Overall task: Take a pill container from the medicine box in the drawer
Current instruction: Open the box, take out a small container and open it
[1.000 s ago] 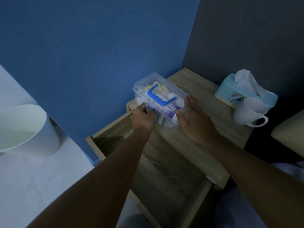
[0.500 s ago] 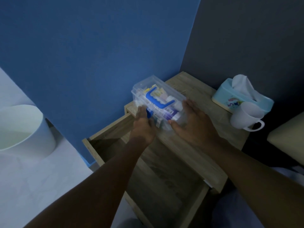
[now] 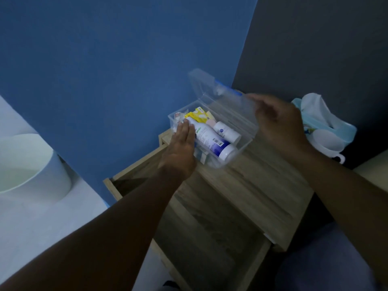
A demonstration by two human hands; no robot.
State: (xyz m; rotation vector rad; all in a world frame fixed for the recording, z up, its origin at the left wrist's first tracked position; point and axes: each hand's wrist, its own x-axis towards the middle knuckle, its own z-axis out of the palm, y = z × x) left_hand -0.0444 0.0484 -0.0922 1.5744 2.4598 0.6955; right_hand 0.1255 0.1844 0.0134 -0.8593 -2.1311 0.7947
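The clear plastic medicine box (image 3: 244, 141) stands on top of the wooden nightstand (image 3: 262, 185) above the pulled-out drawer (image 3: 210, 223). Its lid (image 3: 218, 93), with a blue handle, is swung up and back, and my right hand (image 3: 277, 120) grips the lid's edge. My left hand (image 3: 180, 148) lies flat, fingers together, on the box's left rim and touches a long white bottle with a purple label (image 3: 212, 141). A small white pill container (image 3: 226, 131) lies beside that bottle. Yellow packets (image 3: 199, 116) fill the box's far end.
A light-blue tissue box (image 3: 327, 122) and a white mug (image 3: 329, 143) stand at the nightstand's right side, partly behind my right hand. A white bin (image 3: 31, 166) stands on the pale floor at left. The blue wall rises just behind the box.
The box's lid was closed with both hands at its front latch. Now the lid is raised in my right hand and my left hand rests on the open box's left rim.
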